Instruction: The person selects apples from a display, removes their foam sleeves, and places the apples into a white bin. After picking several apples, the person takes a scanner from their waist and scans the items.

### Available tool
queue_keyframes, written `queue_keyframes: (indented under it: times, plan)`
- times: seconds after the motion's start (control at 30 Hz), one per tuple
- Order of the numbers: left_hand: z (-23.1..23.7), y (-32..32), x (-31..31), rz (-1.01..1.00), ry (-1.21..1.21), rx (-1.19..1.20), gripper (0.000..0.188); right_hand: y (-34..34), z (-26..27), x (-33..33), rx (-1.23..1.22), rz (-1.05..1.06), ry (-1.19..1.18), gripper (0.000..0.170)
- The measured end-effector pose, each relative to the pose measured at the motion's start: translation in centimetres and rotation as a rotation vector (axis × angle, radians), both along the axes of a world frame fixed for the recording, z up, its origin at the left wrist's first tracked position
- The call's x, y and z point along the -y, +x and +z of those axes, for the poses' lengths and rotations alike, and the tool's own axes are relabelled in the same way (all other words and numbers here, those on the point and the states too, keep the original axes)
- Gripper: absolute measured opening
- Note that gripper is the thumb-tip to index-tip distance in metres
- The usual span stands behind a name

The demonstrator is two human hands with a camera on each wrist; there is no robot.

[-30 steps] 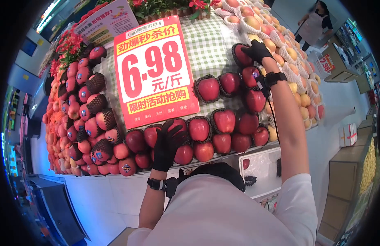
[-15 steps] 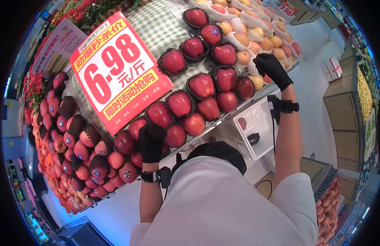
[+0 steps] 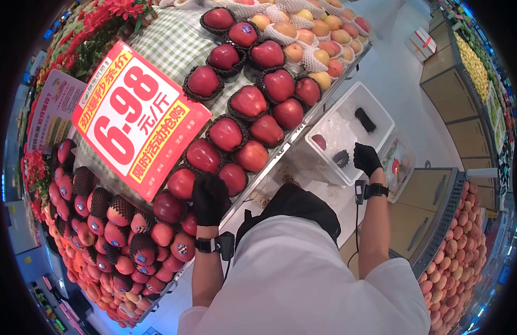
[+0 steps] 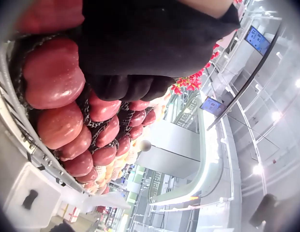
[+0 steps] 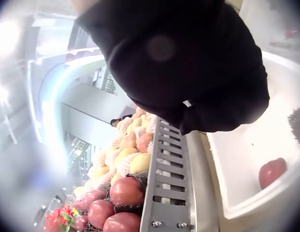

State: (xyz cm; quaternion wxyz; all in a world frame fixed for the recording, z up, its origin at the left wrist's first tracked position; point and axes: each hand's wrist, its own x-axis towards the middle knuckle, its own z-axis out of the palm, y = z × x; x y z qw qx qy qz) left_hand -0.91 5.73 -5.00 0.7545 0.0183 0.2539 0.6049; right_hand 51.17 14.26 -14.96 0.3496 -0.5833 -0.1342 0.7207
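Observation:
My black-gloved left hand (image 3: 209,196) is at the near edge of the fruit display, its fingers bent beside a red apple (image 3: 181,183); no held object shows. My black-gloved right hand (image 3: 368,158) is over the near right side of a white foam box (image 3: 338,114), with its fingers loosely curled and nothing visible in them. Inside the box are one red apple (image 5: 272,173), a crumpled black foam net (image 3: 341,158) and a dark bundle (image 3: 365,120). Rows of red apples, many in black nets, line the display, including a netted apple (image 3: 225,134).
A red and yellow price sign (image 3: 137,123) lies on the checkered cloth (image 3: 177,34). Pale fruit (image 3: 321,28) in white nets fills the far end. A metal rail (image 5: 168,174) edges the display. Peaches (image 3: 454,262) are piled at the right.
My right hand has come from the apple at the display's far end down to the foam box. The left hand's spread fingers have bent. The view has turned rightward.

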Motion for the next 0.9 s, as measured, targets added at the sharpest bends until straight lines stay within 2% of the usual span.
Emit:
queue_keyframes:
  times: [0.1, 0.2, 0.27, 0.47, 0.6, 0.67, 0.73, 0.8, 0.83, 0.9]
  plan:
    - [1.2, 0.9, -0.3, -0.013, -0.082, -0.038, 0.036, -1.4, 1.1, 2.4, 0.247, -0.098, -0.075, 0.019]
    - [1.8, 1.6, -0.5, 0.006, -0.122, -0.107, 0.036, -2.0, 1.7, 2.8, 0.226, -0.008, -0.005, 0.025]
    - [1.9, 1.8, -0.8, 0.019, -0.142, -0.161, 0.036, -1.7, 0.7, 2.4, 0.137, -0.029, -0.010, 0.023]
    - [3.7, 4.9, -2.1, 0.058, -0.283, -0.318, 0.032, 1.3, -5.2, 0.9, -0.025, -0.060, -0.033, 0.020]
    - [2.8, 7.2, -3.2, 0.074, -0.322, -0.372, 0.027, 2.8, -7.4, -0.6, -0.064, -0.098, -0.131, 0.020]
    - [2.5, 8.7, -3.9, 0.119, -0.342, -0.454, 0.024, 4.0, -11.6, -1.3, -0.130, -0.096, -0.132, 0.021]
    - [3.5, 10.0, -4.6, 0.084, -0.339, -0.357, 0.026, 4.5, -13.6, -2.3, -0.244, -0.108, -0.140, 0.022]
    - [3.2, 10.8, -5.1, 0.046, -0.277, -0.311, 0.026, 3.9, -14.4, -2.9, -0.165, -0.146, -0.103, 0.023]
    - [2.4, 10.8, -5.1, 0.026, -0.219, -0.315, 0.026, 3.5, -13.8, -3.6, -0.137, -0.126, -0.140, 0.032]
    - [2.3, 11.5, -5.1, 0.036, -0.183, -0.327, 0.026, 3.0, -14.0, -4.8, -0.014, 0.023, -0.208, 0.039]
